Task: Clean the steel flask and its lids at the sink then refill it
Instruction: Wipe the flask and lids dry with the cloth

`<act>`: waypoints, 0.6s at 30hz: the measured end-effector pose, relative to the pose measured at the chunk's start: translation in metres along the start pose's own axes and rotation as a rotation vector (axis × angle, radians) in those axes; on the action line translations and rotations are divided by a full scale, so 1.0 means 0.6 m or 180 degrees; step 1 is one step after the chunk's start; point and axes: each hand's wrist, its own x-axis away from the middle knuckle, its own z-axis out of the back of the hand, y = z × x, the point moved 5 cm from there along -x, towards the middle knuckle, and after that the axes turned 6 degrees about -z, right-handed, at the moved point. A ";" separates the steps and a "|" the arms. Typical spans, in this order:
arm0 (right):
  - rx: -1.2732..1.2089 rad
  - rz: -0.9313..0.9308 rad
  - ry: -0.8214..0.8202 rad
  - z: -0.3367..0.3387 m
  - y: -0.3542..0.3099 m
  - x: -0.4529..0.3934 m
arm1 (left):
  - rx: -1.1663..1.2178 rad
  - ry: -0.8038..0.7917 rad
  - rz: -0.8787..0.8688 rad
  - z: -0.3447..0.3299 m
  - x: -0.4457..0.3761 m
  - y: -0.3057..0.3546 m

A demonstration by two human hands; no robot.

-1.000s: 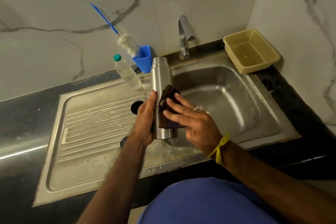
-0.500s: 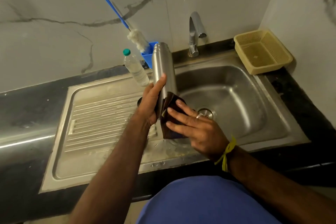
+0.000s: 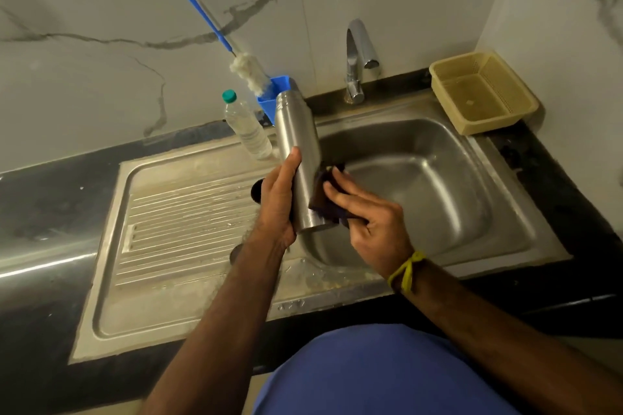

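1. Your left hand (image 3: 278, 202) grips the steel flask (image 3: 298, 158), held lidless and tilted over the left rim of the sink (image 3: 435, 178).
2. Your right hand (image 3: 371, 229) presses a dark cloth (image 3: 322, 202) against the flask's lower right side.
3. Left of the flask, two dark lids (image 3: 255, 190) lie on the drainboard (image 3: 188, 222), partly hidden.
4. Behind it stand a plastic bottle (image 3: 247, 131) and a blue holder (image 3: 273, 99); the basin to the right lies open.

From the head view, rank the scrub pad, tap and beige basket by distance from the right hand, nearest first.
1. Scrub pad: under the right hand's fingers, against the flask.
2. Tap: behind the basin, at the wall.
3. Beige basket: far right corner.
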 end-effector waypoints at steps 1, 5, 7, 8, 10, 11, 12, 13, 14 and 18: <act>0.0094 0.0173 -0.0065 -0.004 -0.011 -0.006 | 0.0006 -0.0046 -0.0049 -0.001 0.004 0.000; 0.0199 0.0205 -0.0129 0.003 -0.010 -0.029 | -0.0151 -0.0241 -0.0312 -0.013 0.025 0.006; 0.0159 0.0008 0.0006 0.007 -0.006 -0.035 | -0.0293 -0.0252 -0.0446 -0.019 0.033 0.007; 0.0222 0.0113 -0.0044 0.005 -0.008 -0.032 | -0.0260 -0.0259 -0.0412 -0.021 0.038 0.005; 0.0358 0.0480 -0.0222 0.005 -0.014 -0.022 | -0.0170 -0.0294 -0.0267 -0.017 0.041 -0.004; 0.0358 0.0521 -0.0217 0.008 -0.011 -0.021 | -0.0224 -0.0306 -0.0198 -0.016 0.043 -0.009; 0.0302 0.0382 -0.0138 0.012 -0.004 -0.027 | -0.0311 -0.0305 -0.0158 -0.018 0.045 -0.011; 0.0208 0.0148 0.0005 0.016 0.002 -0.035 | -0.0416 -0.0296 -0.0143 -0.022 0.048 -0.013; 0.0157 0.0010 0.0131 0.018 0.001 -0.044 | -0.0485 -0.0265 -0.0081 -0.026 0.053 -0.016; 0.0514 0.0573 -0.0125 0.012 -0.022 -0.052 | -0.0437 -0.0356 0.0178 -0.025 0.071 -0.028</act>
